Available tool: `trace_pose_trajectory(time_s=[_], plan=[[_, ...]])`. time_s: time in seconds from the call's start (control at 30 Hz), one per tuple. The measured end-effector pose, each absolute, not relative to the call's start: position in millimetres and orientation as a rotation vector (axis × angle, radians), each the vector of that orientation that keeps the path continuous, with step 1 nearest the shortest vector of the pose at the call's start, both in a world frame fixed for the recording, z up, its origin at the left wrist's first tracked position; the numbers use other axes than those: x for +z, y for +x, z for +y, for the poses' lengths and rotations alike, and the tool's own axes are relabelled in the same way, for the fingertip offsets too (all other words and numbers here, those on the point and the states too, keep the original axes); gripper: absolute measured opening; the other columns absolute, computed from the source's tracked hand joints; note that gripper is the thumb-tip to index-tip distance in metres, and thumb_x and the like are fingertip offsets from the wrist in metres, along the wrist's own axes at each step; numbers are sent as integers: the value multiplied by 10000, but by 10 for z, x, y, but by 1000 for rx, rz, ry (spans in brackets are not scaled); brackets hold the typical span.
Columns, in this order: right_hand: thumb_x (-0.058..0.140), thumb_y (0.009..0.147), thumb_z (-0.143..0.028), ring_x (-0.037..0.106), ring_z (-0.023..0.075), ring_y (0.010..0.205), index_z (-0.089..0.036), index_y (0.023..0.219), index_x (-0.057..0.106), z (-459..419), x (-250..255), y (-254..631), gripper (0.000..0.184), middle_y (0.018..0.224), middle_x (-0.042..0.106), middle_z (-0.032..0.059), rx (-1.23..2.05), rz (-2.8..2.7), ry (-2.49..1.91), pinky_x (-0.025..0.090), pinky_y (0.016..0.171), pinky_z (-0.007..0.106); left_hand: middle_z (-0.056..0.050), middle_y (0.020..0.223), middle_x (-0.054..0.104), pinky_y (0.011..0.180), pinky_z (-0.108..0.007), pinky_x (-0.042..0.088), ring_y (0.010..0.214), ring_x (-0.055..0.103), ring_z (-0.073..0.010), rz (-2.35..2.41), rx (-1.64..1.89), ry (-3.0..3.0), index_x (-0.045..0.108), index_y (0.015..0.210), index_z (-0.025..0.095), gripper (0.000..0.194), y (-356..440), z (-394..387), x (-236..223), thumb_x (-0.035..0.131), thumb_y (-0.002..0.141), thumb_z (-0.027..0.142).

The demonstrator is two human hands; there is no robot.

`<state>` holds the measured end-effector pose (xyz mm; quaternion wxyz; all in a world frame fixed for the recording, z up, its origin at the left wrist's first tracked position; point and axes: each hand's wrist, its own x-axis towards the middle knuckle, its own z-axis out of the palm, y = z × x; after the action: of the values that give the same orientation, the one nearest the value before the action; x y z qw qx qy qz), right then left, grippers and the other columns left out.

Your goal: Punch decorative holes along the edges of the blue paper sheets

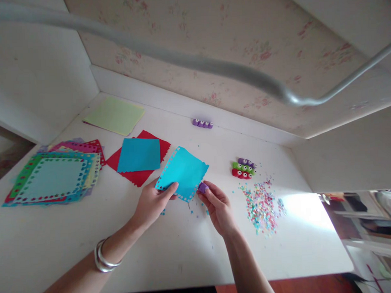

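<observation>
My left hand (157, 199) pinches the left corner of a bright blue paper sheet (185, 172), thumb on top. Small holes run along the sheet's left and lower edges. In my right hand (218, 203) is a small purple craft punch (203, 187), gripped between thumb and fingers at the sheet's lower right edge. Whether the paper sits inside the punch's slot I cannot tell. Just behind the held sheet lie blue paper (139, 155) and red paper (145, 137), stacked crosswise. A few blue punched bits (192, 212) are scattered below my hands.
Punched coloured sheets (55, 179) form a pile at the left, with pale green paper (115, 115) behind. Purple punches (203, 123) line up near the back wall. Purple, green and red punches (243, 168) stand to the right, beside heaped confetti (264, 206). A grey metal bar (179, 57) crosses above.
</observation>
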<state>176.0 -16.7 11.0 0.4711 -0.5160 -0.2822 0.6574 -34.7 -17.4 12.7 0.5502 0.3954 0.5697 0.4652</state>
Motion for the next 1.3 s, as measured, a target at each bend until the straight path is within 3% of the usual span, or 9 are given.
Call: trace_pose_trajectory(time_s=[0.4, 0.53, 0.73, 1.03, 1.3], plan=[[795, 774, -367, 687, 212, 1010, -256, 1056, 735, -157, 99, 1732, 309, 1063, 752, 47, 1602, -776, -1256, 492, 1007, 394, -30, 803, 773, 600, -266, 588, 694, 751, -225, 1406, 1096, 1062, 677, 943, 200, 275, -362, -202, 159, 667, 836, 454], [795, 776, -371, 685, 205, 1005, -262, 1058, 734, -160, 85, 1728, 309, 1062, 752, 44, 1599, -791, -1267, 500, 990, 380, -7, 709, 752, 527, -232, 556, 661, 746, -215, 1433, 1065, 1120, 670, 883, 214, 241, -363, -214, 186, 653, 842, 451], [803, 764, -370, 683, 202, 982, -267, 1052, 730, -159, 58, 1732, 314, 1031, 754, 39, 1568, -812, -1283, 502, 968, 379, -18, 740, 759, 432, -200, 505, 661, 744, -209, 1445, 1052, 1190, 690, 909, 218, 233, -363, -230, 170, 632, 852, 437], [824, 733, -324, 673, 190, 920, -292, 1067, 706, -180, 32, 1750, 356, 976, 752, 16, 1520, -900, -1338, 511, 838, 331, -17, 725, 758, 445, -197, 511, 661, 744, -205, 1441, 1042, 1228, 679, 921, 215, 236, -371, -230, 158, 627, 867, 438], [804, 749, -366, 674, 210, 950, -267, 1047, 710, -154, 20, 1774, 328, 1021, 744, 32, 1530, -897, -1358, 513, 878, 360, -7, 723, 756, 451, -192, 509, 598, 717, -175, 1444, 1029, 1297, 687, 883, 218, 242, -377, -220, 150, 620, 875, 450]])
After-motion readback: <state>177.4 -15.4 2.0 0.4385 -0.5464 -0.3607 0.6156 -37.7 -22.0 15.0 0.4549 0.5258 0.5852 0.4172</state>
